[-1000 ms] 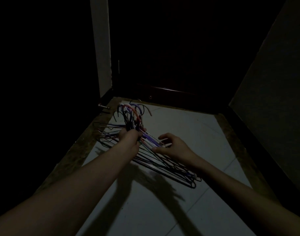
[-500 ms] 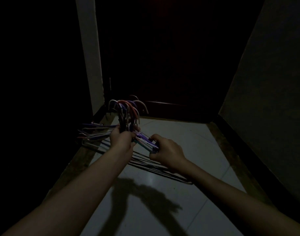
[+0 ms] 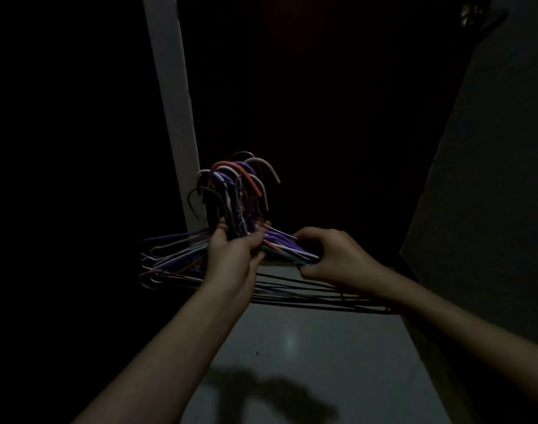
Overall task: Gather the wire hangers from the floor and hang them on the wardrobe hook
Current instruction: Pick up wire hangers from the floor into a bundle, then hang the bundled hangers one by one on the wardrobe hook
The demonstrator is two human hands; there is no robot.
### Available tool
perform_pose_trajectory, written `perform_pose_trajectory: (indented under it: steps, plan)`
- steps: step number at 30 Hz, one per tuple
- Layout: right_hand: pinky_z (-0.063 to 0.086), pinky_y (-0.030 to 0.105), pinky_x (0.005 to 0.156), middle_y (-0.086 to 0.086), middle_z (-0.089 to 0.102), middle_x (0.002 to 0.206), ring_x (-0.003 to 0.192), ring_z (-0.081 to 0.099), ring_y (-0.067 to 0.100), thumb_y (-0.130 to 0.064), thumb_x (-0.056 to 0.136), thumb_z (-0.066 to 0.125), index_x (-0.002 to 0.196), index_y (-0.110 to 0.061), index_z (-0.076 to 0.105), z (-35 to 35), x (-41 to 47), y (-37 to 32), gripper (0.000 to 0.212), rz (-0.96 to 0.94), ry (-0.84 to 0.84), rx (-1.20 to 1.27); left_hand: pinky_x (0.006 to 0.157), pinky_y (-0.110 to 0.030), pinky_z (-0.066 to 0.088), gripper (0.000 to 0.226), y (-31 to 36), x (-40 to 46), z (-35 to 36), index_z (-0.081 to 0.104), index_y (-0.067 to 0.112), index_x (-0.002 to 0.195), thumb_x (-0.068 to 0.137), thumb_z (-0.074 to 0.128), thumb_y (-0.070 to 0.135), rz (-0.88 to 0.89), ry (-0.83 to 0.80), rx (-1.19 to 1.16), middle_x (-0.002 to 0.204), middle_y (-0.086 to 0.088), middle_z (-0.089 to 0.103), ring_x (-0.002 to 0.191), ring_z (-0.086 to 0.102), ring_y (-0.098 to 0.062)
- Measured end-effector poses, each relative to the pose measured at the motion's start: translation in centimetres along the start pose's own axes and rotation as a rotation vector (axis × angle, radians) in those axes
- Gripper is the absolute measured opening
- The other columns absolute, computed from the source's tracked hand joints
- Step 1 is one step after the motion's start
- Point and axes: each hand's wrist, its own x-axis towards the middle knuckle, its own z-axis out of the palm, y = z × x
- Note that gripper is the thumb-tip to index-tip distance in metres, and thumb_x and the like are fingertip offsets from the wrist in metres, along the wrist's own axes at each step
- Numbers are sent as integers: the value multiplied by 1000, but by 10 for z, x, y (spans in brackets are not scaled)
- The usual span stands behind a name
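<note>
A bundle of several wire hangers [image 3: 170,258], purple, white, red and black, hangs in the air above the floor. My left hand [image 3: 234,252] grips the bundle at the necks, just under the cluster of hooks [image 3: 240,182] that stand upright. My right hand [image 3: 335,258] grips the sloping shoulder wires on the bundle's right side. The lower bars run out to both sides below my hands. No wardrobe hook is visible in the dark.
The room is very dark. A pale vertical frame [image 3: 173,111] stands behind the hangers, with a dark door or wardrobe front [image 3: 322,117] to its right. A grey wall [image 3: 491,179] closes the right side. Light floor tiles [image 3: 307,347] lie below.
Both hands have lifted the hanger bundle off the floor and raised it. The right hand has closed round the shoulder wires. The view has tilted up and nearer the door.
</note>
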Motion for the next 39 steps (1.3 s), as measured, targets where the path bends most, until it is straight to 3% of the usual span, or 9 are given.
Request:
perform_pose_trajectory:
  steps: [7,13,17,23,25,29,34,36,39]
  plan:
    - [54,28,85,-4,63,110,95,63,7,-11,76,71,123,-21,56,-205,21,-147,50,-68,-48,42,74,-27,57,56,207,-38,122,40,9,135,86,47,-16,53,-66,-109,117,-21,62,93,66,-18]
    - [53,23,85,-6,64,108,94,63,5,-9,75,72,121,-18,58,-395,5,-297,49,-146,-44,32,82,-31,56,54,400,-114,222,44,6,132,83,48,-17,113,-140,-124,108,-15,67,100,66,-22]
    - [53,22,83,-4,67,103,91,65,5,-5,73,71,116,-17,61,-476,-36,-376,45,-213,-46,47,78,-25,56,49,491,-192,253,47,3,127,83,48,-17,151,-209,-116,113,-21,65,96,66,-21]
    - [53,16,73,-11,68,87,79,65,-3,4,71,68,100,-24,63,-500,-111,-445,41,-375,-92,197,75,-22,57,43,538,-314,252,53,11,118,84,49,-16,306,-138,-29,113,-15,65,90,67,-18]
    - [54,19,75,-8,69,88,81,66,-1,3,71,69,96,-29,61,-496,-136,-463,42,-427,-117,239,83,-26,54,42,546,-353,246,55,16,109,83,50,-16,348,-86,-10,111,-13,67,92,67,-19]
    - [52,16,75,-7,70,90,83,66,0,4,71,71,93,-31,62,-488,-172,-512,42,-539,-200,321,93,-32,51,47,574,-421,222,49,9,122,82,52,-16,398,15,9,119,-14,64,104,64,-23]
    - [54,20,74,-3,69,90,82,66,2,2,74,70,97,-27,63,-463,-206,-607,38,-701,-342,360,88,-30,53,45,626,-506,178,50,6,119,81,52,-17,551,192,-29,120,-14,63,104,64,-19]
    - [55,22,78,-4,68,93,85,65,3,-1,75,70,98,-29,61,-447,-219,-648,37,-751,-391,367,94,-35,49,41,649,-538,158,51,8,111,81,49,-20,589,249,-92,121,-16,61,111,60,-21]
    - [53,16,79,-9,62,99,91,61,-3,-7,78,70,99,-36,54,-420,-236,-706,39,-820,-478,335,101,-39,43,39,674,-582,127,49,7,108,81,46,-22,638,337,-160,120,-17,60,114,58,-23]
